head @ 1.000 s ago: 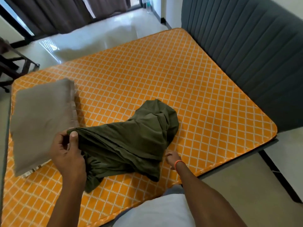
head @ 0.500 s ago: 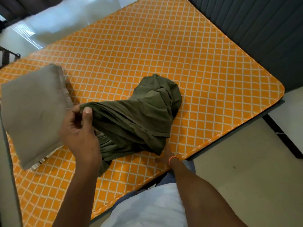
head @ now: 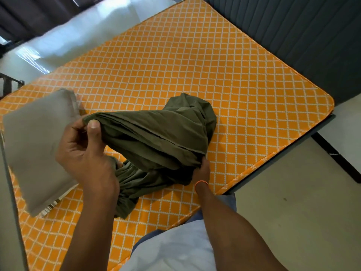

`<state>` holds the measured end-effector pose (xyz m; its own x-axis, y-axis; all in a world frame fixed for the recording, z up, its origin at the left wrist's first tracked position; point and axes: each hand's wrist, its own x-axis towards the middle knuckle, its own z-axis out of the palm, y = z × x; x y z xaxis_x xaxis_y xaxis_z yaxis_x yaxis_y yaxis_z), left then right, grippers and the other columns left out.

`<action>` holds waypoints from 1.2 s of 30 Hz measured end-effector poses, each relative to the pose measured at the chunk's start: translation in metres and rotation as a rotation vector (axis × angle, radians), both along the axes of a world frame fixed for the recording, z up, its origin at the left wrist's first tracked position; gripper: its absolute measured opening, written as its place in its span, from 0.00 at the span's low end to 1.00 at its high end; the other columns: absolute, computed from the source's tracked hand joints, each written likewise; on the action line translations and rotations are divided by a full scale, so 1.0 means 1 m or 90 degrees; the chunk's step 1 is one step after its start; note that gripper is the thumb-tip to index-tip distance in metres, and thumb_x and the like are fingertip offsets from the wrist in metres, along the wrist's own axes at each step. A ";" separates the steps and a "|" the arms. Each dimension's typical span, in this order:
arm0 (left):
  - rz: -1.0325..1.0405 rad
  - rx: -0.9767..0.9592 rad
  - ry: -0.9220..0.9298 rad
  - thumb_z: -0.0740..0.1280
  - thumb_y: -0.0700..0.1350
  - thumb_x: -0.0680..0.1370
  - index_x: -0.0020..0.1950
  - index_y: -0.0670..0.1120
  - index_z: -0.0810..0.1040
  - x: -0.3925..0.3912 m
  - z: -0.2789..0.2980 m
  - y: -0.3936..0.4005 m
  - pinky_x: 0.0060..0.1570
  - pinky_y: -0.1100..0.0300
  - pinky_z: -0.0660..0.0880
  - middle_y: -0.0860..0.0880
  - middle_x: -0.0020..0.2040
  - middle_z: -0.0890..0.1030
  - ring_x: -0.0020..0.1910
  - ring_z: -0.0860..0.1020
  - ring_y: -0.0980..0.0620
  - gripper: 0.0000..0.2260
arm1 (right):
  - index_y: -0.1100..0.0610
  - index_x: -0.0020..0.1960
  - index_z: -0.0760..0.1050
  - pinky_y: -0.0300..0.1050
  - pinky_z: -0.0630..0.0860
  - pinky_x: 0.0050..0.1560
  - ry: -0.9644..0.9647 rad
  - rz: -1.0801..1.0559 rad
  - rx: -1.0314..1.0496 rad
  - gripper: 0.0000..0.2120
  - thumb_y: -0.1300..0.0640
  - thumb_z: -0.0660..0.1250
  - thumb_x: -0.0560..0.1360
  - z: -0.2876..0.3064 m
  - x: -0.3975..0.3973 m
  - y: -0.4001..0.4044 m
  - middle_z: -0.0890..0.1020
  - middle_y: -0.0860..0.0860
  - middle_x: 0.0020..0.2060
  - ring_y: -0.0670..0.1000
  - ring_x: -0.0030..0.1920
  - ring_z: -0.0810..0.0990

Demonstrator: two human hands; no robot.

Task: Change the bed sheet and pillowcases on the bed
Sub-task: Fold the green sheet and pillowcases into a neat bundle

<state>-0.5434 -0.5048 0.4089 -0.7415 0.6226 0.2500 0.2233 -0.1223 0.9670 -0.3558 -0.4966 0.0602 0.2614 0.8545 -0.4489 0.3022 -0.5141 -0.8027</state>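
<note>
Lifted higher than a second ago, the olive sheet (head: 156, 139) hangs bunched over the bare mattress (head: 244, 85) at frame centre, left hand (head: 86, 153) pinching one edge, right hand (head: 202, 170) gripping another. Tangled folds risk snagging, dragging the grey pillow (head: 37, 147) at left.

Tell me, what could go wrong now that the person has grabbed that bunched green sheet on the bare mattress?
1. The olive sheet is bunched and twisted between the left hand and the right hand, so it may open tangled or the wrong way round.
2. The folded grey cloth lies right beside the sheet; spreading the sheet could drag it or knock it off the mattress.
</note>
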 end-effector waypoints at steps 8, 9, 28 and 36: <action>-0.005 0.032 -0.031 0.73 0.46 0.81 0.58 0.35 0.81 -0.012 0.010 0.005 0.51 0.40 0.79 0.40 0.47 0.79 0.47 0.77 0.45 0.15 | 0.66 0.62 0.75 0.49 0.69 0.57 -0.117 -0.011 -0.131 0.15 0.67 0.62 0.76 0.012 0.018 0.034 0.71 0.60 0.59 0.66 0.64 0.72; 0.003 0.029 -0.035 0.73 0.46 0.81 0.57 0.36 0.81 -0.015 0.009 0.007 0.51 0.40 0.79 0.40 0.47 0.79 0.47 0.78 0.45 0.14 | 0.63 0.64 0.75 0.49 0.70 0.59 -0.142 -0.008 -0.152 0.17 0.64 0.64 0.76 0.013 0.023 0.038 0.70 0.60 0.62 0.64 0.66 0.71; 0.126 -0.002 -0.168 0.74 0.52 0.75 0.47 0.54 0.82 -0.107 -0.047 0.016 0.56 0.53 0.82 0.57 0.45 0.83 0.48 0.81 0.58 0.04 | 0.62 0.53 0.82 0.53 0.80 0.44 -0.429 0.101 -0.086 0.08 0.61 0.71 0.75 0.141 0.137 0.116 0.83 0.62 0.49 0.66 0.48 0.82; 0.131 -0.010 -0.191 0.74 0.53 0.75 0.44 0.57 0.84 -0.113 -0.043 0.039 0.53 0.56 0.79 0.59 0.44 0.82 0.45 0.80 0.60 0.02 | 0.63 0.45 0.82 0.50 0.72 0.35 -0.453 0.172 -0.043 0.03 0.63 0.71 0.75 0.219 0.182 0.193 0.83 0.62 0.41 0.64 0.41 0.82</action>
<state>-0.6568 -0.4660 0.3664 -0.8908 0.4543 -0.0060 -0.0521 -0.0889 0.9947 -0.1741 -0.3032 0.2797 0.2926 0.9067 -0.3037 0.8573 -0.3894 -0.3367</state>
